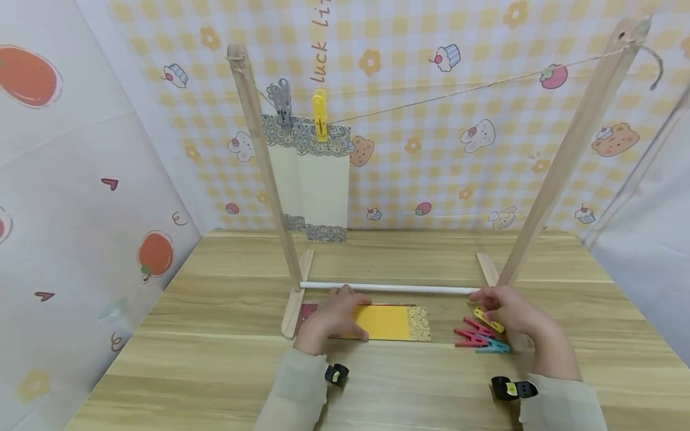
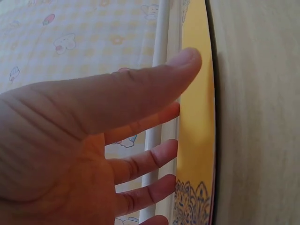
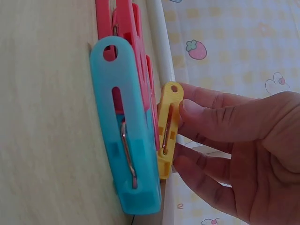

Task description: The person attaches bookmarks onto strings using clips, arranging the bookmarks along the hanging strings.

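Note:
My left hand [image 1: 335, 317] spans the yellow patterned-end card [image 1: 381, 322] on the table, fingers at its far edge and thumb over the near side. In the left wrist view, the thumb overlaps the card [image 2: 197, 117] and the fingers are spread. A dark red card [image 1: 309, 310] shows from under its left end. With thumb and fingers, my right hand [image 1: 512, 311] pinches a yellow clothespin [image 3: 168, 131]. Close beside it lie red clothespins [image 1: 471, 340] and a blue clothespin [image 3: 124, 136].
A string [image 1: 431, 97] runs between two wooden posts [image 1: 264, 155], joined low down by a white rod [image 1: 393, 288]. Two cream cards [image 1: 326, 185] hang at its left end from a grey clothespin [image 1: 283, 105] and a yellow clothespin [image 1: 320, 117]. Patterned cloth [image 1: 409, 179] stands behind.

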A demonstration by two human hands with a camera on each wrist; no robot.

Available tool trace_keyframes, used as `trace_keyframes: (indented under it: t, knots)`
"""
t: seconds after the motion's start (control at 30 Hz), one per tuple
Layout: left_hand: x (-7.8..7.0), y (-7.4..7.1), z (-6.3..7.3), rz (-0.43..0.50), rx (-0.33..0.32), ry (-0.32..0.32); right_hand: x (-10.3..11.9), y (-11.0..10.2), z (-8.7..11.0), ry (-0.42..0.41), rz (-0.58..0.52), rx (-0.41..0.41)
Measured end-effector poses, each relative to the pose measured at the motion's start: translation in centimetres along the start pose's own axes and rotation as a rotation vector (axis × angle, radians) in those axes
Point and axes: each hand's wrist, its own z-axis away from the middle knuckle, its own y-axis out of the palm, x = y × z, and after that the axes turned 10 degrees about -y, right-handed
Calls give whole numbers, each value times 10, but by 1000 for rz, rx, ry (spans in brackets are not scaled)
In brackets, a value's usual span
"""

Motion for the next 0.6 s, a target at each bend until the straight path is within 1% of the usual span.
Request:
trace_keyframes:
  t: [0.17, 0.47, 0.6]
  knots:
    - [-2, 0, 3, -19, 1, -1, -2, 2, 0, -2, -46, 11]
    - [-1, 1, 3, -55, -12, 9, -4, 3, -2, -6, 12, 16]
    - [-1, 1, 3, -68, -9, 25, -4, 3, -2, 3, 18, 14]
